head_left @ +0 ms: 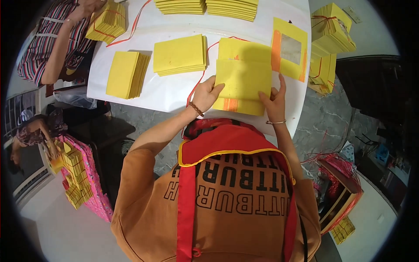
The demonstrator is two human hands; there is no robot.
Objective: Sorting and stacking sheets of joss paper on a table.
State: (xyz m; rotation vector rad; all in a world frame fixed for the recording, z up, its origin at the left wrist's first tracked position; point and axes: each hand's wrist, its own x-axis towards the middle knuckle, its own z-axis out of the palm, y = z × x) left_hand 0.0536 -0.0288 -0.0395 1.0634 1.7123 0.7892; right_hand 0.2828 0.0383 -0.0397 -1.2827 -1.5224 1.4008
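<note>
One yellow paper piece is toward the desk's near right corner; the left hand clamps its left side, the right hand's thumb touches opposite, grip unclear. Likely light, bendable, easily creased: best pinched by both side edges.

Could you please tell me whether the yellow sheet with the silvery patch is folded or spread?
Spread: the yellow sheet lies flat on the white table, its whole silvery patch and both orange bands showing.
</note>
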